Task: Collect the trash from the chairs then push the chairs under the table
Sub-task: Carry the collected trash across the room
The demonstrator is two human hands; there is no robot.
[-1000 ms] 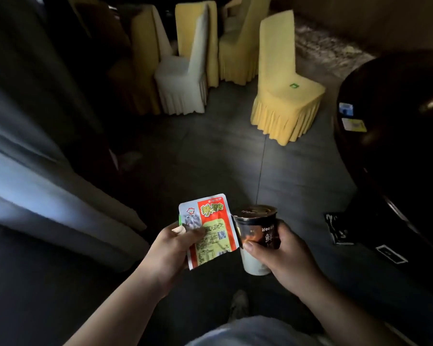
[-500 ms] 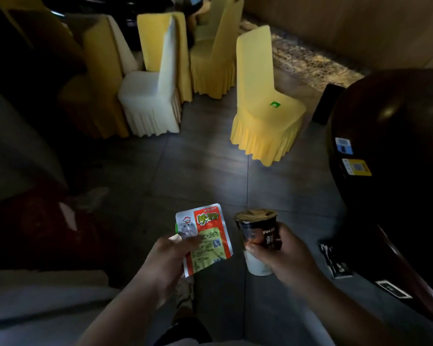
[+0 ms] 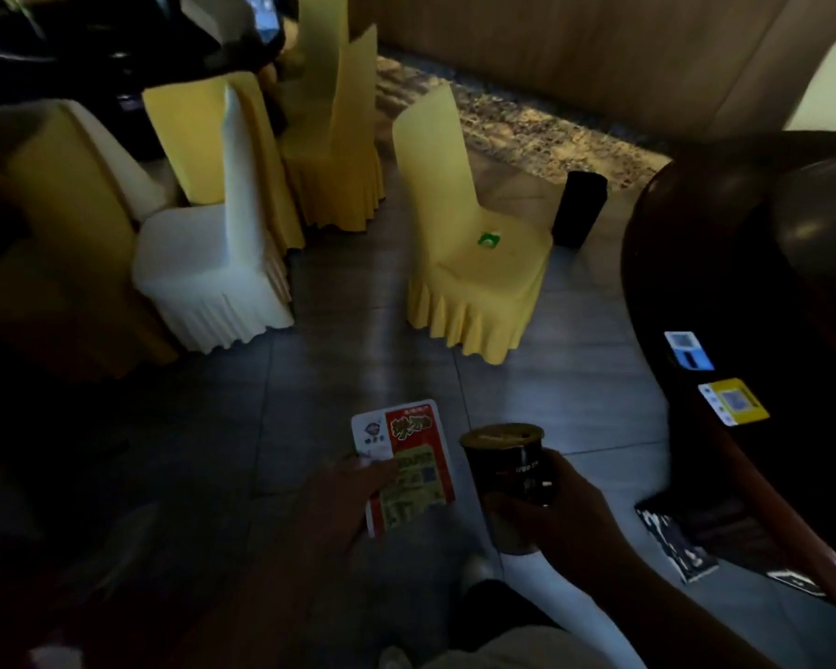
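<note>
a red snack packet (image 3: 409,463) was pinched in the left hand (image 3: 343,499), a dark cup (image 3: 510,480) gripped in the right hand (image 3: 561,516). collection was underway; the green scrap (image 3: 488,240) on the yellow chair (image 3: 474,277) seemed next, requiring a freed finger.

Two hands show: the left hand (image 3: 343,499) grips one red packet (image 3: 409,456), and the right hand (image 3: 558,514) grips one dark cup (image 3: 507,468). Five covered chairs can be counted: one yellow chair (image 3: 469,263) standing alone, one white chair (image 3: 213,272), two more yellow ones behind it (their covers overlap, so the count there is less sure) and one at the dim left edge. One green scrap (image 3: 488,240) lies on the lone chair's seat. One dark table (image 3: 744,292) carries two stickers, one blue sticker (image 3: 688,350) and one yellow sticker (image 3: 734,402). One black bin (image 3: 579,210) stands on the floor.
</note>
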